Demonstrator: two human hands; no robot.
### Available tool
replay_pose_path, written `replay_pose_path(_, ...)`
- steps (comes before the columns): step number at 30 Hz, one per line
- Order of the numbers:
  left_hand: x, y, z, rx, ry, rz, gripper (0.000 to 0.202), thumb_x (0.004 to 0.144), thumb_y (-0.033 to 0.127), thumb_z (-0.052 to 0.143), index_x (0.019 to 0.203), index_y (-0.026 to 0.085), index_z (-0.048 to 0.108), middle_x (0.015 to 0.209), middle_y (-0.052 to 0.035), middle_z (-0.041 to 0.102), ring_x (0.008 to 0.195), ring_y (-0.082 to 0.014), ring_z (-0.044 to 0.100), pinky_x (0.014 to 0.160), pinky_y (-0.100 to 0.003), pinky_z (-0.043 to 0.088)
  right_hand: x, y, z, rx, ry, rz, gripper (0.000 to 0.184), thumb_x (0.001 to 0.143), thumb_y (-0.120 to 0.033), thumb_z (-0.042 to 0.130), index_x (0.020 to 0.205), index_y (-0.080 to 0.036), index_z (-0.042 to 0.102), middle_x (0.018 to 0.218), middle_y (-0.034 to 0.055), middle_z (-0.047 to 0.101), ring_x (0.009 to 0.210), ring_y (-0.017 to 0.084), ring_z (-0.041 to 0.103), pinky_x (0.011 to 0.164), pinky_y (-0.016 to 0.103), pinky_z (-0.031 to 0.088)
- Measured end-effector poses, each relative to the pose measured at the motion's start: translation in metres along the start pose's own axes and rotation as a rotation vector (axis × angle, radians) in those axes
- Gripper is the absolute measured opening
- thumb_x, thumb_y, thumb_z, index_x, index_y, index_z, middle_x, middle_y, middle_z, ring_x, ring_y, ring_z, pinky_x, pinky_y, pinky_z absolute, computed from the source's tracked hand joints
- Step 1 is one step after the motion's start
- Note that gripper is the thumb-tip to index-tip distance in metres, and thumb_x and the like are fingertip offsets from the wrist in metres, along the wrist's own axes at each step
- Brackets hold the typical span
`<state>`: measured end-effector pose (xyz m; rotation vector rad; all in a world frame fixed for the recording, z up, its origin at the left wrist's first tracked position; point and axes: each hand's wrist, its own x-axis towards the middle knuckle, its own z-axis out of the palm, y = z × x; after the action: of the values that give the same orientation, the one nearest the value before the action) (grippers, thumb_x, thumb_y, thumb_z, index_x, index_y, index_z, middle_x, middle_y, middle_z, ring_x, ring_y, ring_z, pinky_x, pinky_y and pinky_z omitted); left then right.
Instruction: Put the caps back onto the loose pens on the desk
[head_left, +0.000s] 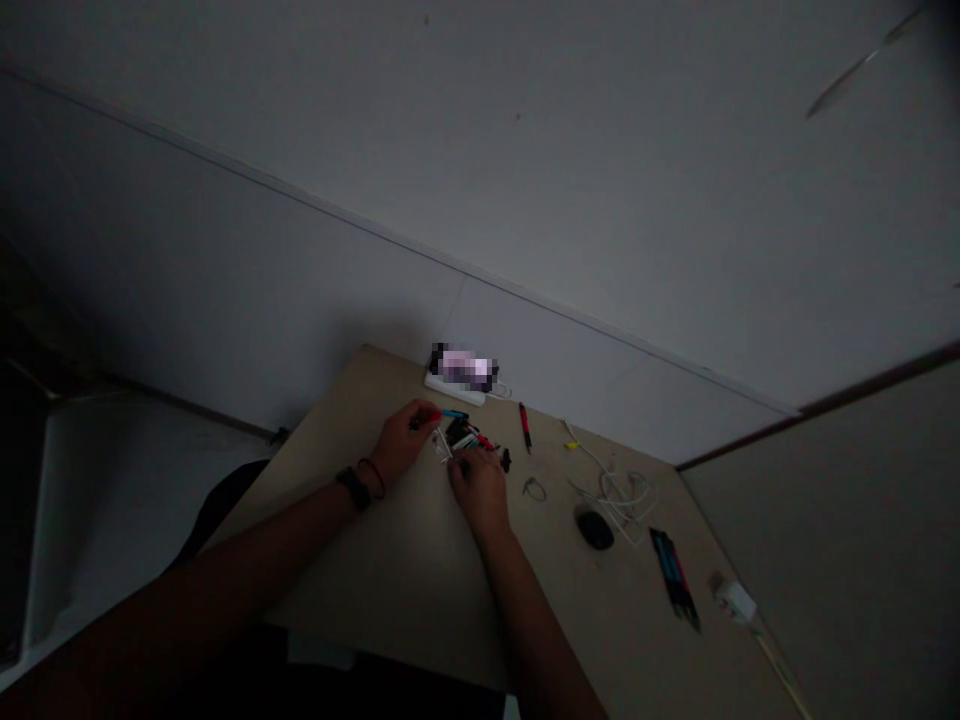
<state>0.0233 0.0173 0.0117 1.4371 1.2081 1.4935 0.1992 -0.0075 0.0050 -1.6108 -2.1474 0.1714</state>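
My left hand (401, 440), with a dark watch and a thin band at the wrist, has its fingers pinched together. A small red and blue pen part (453, 413) shows at its fingertips. My right hand (481, 490) is closed, fingers curled down at the near edge of a small pile of pen parts (466, 436) in black, red and white. What its fingers hold is hidden. Between the hands lie a thin white rod (442, 443) and some clear bits. The dim light blurs the small pieces.
Behind the pile, a phone with a blurred screen (465, 368) leans on a white block (454, 388) by the wall. Rightward are a red-black pen (525, 427), a coiled ring (534, 489), white cable (615, 500), black mouse (594, 527), several pens (673, 575) and a white plug (735, 602).
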Motion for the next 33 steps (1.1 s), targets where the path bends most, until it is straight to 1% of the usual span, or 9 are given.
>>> replay_pose_path(7,-0.0009,-0.0027,0.0009,-0.017,-0.003,-0.021,0.019,0.084,0.035,0.065,0.095,0.019,0.066,0.093,-0.0057,0.071,0.087,-0.02,0.066,0.082,-0.033,0.052,-0.0006,-0.0002,-0.0008,-0.033,0.001,0.046,0.02,0.09,-0.025,0.056,0.091,-0.021,0.075,0.094,0.009,0.073,0.097,0.026,0.062,0.088,0.035,0.045)
replay_pose_path(12,-0.0015,-0.0018,0.0014,-0.028,-0.016,-0.022,0.021,0.084,0.037,0.065,0.095,0.019,0.065,0.095,-0.0057,0.072,0.088,-0.0202,0.067,0.082,-0.033,0.052,-0.0008,0.0031,0.0005,-0.04,0.033,0.105,0.017,0.088,-0.03,0.059,0.09,-0.02,0.073,0.094,0.0106,0.07,0.097,0.028,0.061,0.089,0.038,0.046)
replay_pose_path(18,-0.0026,0.0008,0.0018,-0.041,-0.04,-0.041,0.022,0.085,0.038,0.064,0.096,0.019,0.065,0.094,-0.0056,0.071,0.087,-0.0199,0.067,0.081,-0.033,0.053,-0.0015,0.0049,0.002,-0.057,0.072,0.091,0.02,0.089,-0.034,0.06,0.08,-0.021,0.072,0.09,0.0119,0.069,0.094,0.029,0.061,0.085,0.038,0.047)
replay_pose_path(21,-0.0029,0.0002,0.0022,-0.045,-0.043,-0.045,0.022,0.085,0.037,0.064,0.096,0.018,0.065,0.093,-0.0053,0.071,0.085,-0.0195,0.067,0.08,-0.033,0.053,-0.002,0.0041,0.0016,-0.08,0.065,0.094,0.021,0.09,-0.035,0.06,0.082,-0.021,0.074,0.092,0.0121,0.069,0.093,0.029,0.061,0.084,0.038,0.047)
replay_pose_path(28,-0.0037,-0.001,0.0032,-0.035,-0.04,-0.046,0.023,0.085,0.037,0.065,0.099,0.019,0.065,0.096,-0.0055,0.072,0.089,-0.0196,0.067,0.083,-0.033,0.053,-0.0032,0.0051,0.0012,-0.114,0.058,0.109,0.023,0.091,-0.035,0.058,0.084,-0.021,0.074,0.096,0.0122,0.069,0.097,0.029,0.061,0.083,0.038,0.046)
replay_pose_path(33,-0.0035,-0.0027,0.0031,-0.045,-0.044,-0.032,0.022,0.086,0.037,0.065,0.099,0.018,0.065,0.096,-0.0054,0.072,0.087,-0.0189,0.067,0.08,-0.032,0.053,-0.0042,0.005,0.0017,-0.13,0.057,0.118,0.018,0.09,-0.029,0.058,0.087,-0.021,0.074,0.099,0.0146,0.07,0.098,0.031,0.059,0.083,0.041,0.044)
